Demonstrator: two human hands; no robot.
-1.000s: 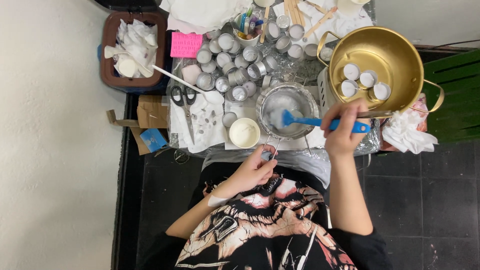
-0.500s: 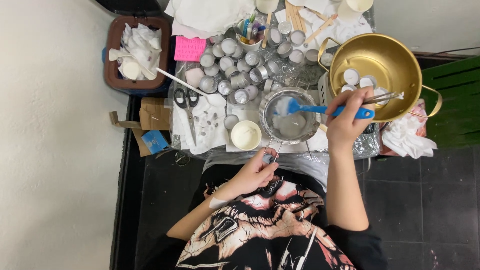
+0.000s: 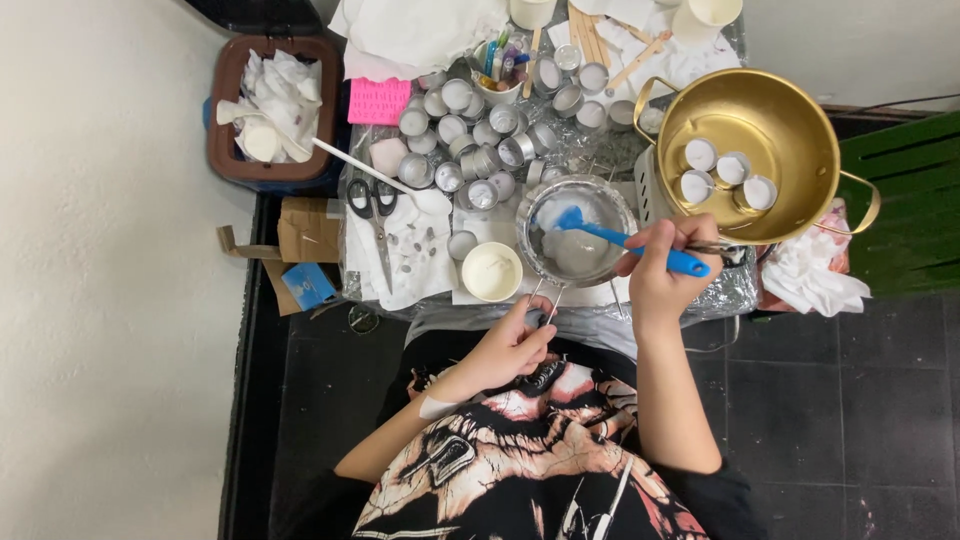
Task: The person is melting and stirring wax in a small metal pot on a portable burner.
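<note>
Blue silicone spatula (image 3: 625, 238) in the right hand (image 3: 660, 275), fingers wrapped tight round its handle, and the blade end is down inside the small metal pot (image 3: 578, 230) at the middle of the table. That pot holds a pale, milky white mass, some of it clinging to the spatula's tip. The left hand (image 3: 512, 345) sits at the near table edge, curled closed around the pot's thin wire handle (image 3: 545, 298), just under the pot.

Off to the right, the big gold pot (image 3: 760, 150) with its two loop handles, and four little round tins (image 3: 725, 172) sit on its bottom, each showing white inside. A crumpled white tissue (image 3: 815, 270) lies just beside it, to the right.

Left of the metal pot, a cream bowl (image 3: 491, 271) with a pale filling, touching nothing but the paper under it. Behind, a whole crowd of small silver tins (image 3: 470, 135), some upright, some tipped on their sides, mostly empty as far as one can tell. Black-handled scissors (image 3: 375, 215) lie on white paper, with a pink rectangular mould (image 3: 378, 101) further back. A cup of pens and sticks (image 3: 497, 65) stands beyond the tins.

Down on the floor at the left, a brown bin (image 3: 268, 105) stuffed with white crumpled paper.
</note>
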